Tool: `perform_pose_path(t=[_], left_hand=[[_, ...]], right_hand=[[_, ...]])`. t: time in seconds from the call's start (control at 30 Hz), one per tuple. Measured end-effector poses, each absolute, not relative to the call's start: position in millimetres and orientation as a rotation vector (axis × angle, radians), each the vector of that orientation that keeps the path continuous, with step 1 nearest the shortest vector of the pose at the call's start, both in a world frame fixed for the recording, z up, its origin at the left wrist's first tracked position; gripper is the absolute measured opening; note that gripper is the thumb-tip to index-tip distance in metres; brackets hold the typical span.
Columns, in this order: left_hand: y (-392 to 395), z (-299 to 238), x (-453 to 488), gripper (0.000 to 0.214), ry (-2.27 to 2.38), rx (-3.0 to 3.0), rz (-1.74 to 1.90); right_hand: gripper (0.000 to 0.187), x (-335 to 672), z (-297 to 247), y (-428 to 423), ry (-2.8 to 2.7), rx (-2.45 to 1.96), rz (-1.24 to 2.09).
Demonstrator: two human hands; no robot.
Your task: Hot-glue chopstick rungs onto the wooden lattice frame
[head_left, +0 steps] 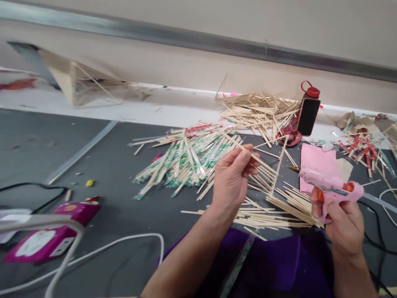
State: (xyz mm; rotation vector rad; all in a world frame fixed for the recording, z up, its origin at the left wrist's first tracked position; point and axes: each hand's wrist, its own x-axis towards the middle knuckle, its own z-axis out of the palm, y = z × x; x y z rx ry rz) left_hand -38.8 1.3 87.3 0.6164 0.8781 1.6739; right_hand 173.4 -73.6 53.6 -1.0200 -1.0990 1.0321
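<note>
My left hand (233,179) is closed in a pinch on a thin wooden stick (263,163) that joins a small frame of sticks (274,171) held above the dark mat. My right hand (343,223) grips a pink hot glue gun (328,185), finger at its orange trigger, its brass nozzle pointing left toward the frame and a short way from it. Loose bare sticks (279,211) lie fanned on the mat below both hands.
A heap of wrapped chopsticks (186,159) lies left of centre, and more bare sticks (260,109) lie by the wall. Also here: a dark bottle with a red cap (308,111), pink paper (318,163), a magenta power strip (52,240), a white cable (124,244), and a stick-built model (80,85) far left.
</note>
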Motion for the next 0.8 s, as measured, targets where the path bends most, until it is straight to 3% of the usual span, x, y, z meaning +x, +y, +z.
perform_pose_path(t=[0.8], left_hand=[[7, 80, -44, 0.02, 0.878, 0.714, 1.776]], right_hand=[[0.02, 175, 40, -81, -1.31, -1.205, 1.028]])
